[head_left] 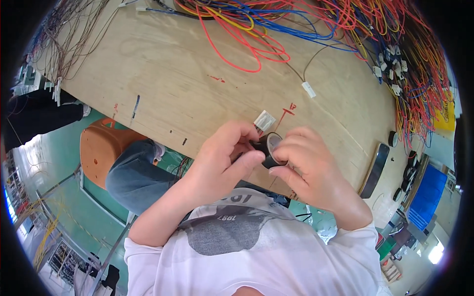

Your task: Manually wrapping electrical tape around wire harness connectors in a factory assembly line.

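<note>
In front of my body, above the near edge of the wooden table, both hands work close together. My right hand (308, 160) grips a roll of black tape (268, 157), its fingers at the roll's pale core. Closed in a pinch, my left hand (224, 155) holds the wires just below a white plastic connector (265, 120). Only a short stretch of these wires shows; my fingers hide the rest. The tape roll touches or nearly touches the left fingertips. Whether a strip of tape runs onto the wires, I cannot tell.
Red, yellow and blue wires (252, 24) heap along the table's far side and right. One white connector (308, 89) lies on the wooden table (173, 84). A phone (375, 170) and several black tape rolls (409, 172) lie at right. An orange stool (101, 150) stands left.
</note>
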Tool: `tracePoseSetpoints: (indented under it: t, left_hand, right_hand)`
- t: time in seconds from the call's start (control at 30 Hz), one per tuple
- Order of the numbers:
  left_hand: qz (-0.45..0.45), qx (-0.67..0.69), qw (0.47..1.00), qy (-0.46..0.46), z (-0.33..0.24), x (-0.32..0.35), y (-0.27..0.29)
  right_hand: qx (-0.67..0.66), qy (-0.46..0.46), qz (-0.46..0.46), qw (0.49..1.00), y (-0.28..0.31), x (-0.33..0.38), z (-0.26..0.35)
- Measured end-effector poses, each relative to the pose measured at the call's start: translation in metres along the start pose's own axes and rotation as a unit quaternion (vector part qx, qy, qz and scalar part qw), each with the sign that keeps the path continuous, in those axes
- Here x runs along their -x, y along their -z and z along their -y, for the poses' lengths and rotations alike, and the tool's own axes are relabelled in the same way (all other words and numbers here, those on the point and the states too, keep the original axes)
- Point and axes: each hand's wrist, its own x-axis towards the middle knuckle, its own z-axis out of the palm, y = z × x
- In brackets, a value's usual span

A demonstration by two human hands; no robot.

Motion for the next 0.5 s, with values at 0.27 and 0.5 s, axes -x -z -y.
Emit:
tracePoseSetpoints:
  t: [0.27,0.5]
  left_hand:
    - [-0.077,-0.197,0.966,-0.146,0.014,-0.005,0.0]
    - [-0.191,-0.154,0.966,-0.088,0.014,-0.008,-0.012]
  right_hand:
    - [0.018,-0.022,0.006,1.0,0.002,-0.007,0.01]
    - [-0.013,-0.21,0.078,0.974,0.014,-0.021,0.016]
